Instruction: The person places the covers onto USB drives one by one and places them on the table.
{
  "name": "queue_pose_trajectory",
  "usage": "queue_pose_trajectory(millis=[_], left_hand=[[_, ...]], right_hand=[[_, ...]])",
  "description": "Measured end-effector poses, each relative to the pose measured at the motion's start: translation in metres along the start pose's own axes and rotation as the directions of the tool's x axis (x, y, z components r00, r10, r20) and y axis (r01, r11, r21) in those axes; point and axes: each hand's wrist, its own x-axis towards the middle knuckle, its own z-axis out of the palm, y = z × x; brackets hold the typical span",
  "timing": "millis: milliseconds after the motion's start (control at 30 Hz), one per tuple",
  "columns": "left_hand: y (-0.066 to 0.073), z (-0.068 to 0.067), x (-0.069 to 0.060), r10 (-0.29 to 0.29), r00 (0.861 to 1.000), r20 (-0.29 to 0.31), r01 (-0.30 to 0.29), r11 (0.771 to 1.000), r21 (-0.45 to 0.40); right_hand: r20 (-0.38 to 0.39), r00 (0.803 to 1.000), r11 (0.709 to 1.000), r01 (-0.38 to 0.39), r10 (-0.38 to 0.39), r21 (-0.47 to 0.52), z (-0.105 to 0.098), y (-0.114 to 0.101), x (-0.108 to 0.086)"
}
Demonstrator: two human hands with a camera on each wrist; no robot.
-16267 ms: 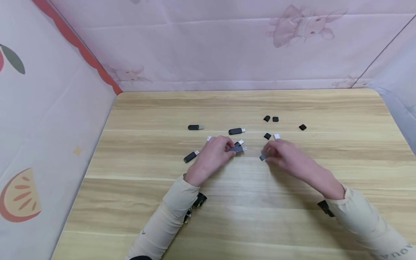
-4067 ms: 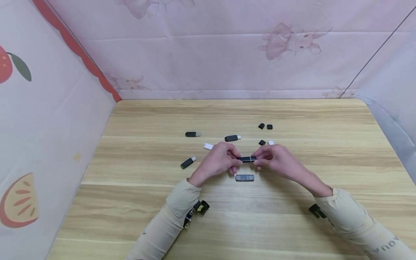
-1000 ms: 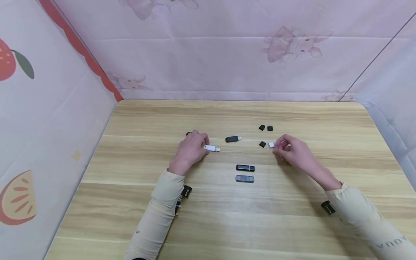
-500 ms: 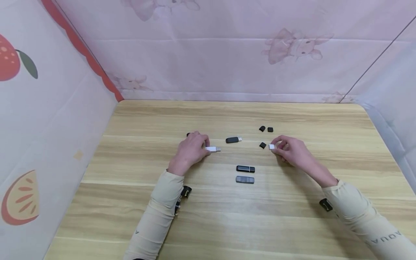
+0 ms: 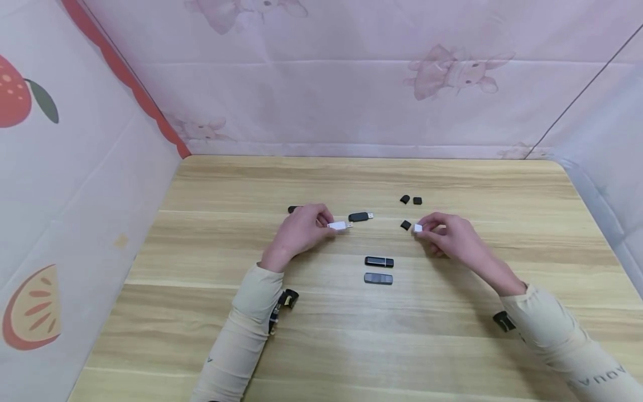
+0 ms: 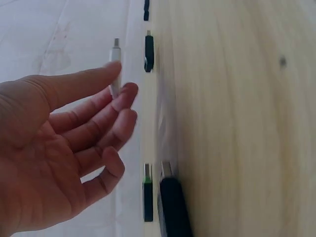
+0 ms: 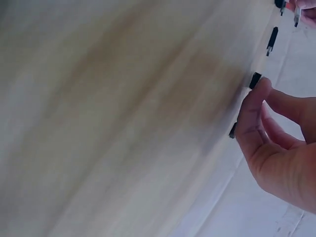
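Observation:
My left hand pinches a white USB stick between thumb and fingers, its bare plug pointing right. The left wrist view shows the stick held up off the table. Over on the right, my right hand pinches a small white cap by its right side. In the right wrist view the fingers hide that cap. Just left of the cap lies a black cap. An uncapped black USB stick lies near the left fingertips. Capped black and grey sticks lie side by side in front.
Two more black caps, one rounded and one squarish, lie farther back. Behind the left hand, another black stick is mostly covered. A printed cloth hangs behind the wooden table.
The grey and black sticks got their caps and now lie in front. My left hand has since lifted the white stick rightward; my right hand has taken hold of the white cap.

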Motion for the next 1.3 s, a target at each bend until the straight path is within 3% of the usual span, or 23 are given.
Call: queue_pose_trajectory(millis=[233,400,767,1167,1300], left_hand=[[0.004,0.011,0.002,0.035,0.999,0.010,-0.031,0.971,-0.236],[0.009,0.021,0.003,0.038,0.999,0.020,-0.030,0.945,-0.324],[0.020,0.038,0.004,0.077,0.995,0.063,-0.049,0.930,-0.364],[0.028,0.053,0.006,0.011,0.997,0.071,0.025,0.878,-0.479],[0.032,0.054,0.006,-0.013,0.996,0.087,0.053,0.872,-0.486]], right_hand=[[0.029,0.999,0.992,-0.022,0.018,0.125,0.002,-0.011,-0.004],[0.054,0.998,0.976,-0.023,0.012,0.215,0.005,-0.014,-0.005],[0.073,0.997,0.965,0.011,-0.032,0.262,0.010,-0.021,-0.006],[0.104,0.993,0.959,0.030,-0.061,0.281,0.017,-0.024,0.000],[0.114,0.991,0.958,0.035,-0.070,0.283,0.020,-0.026,0.000]])
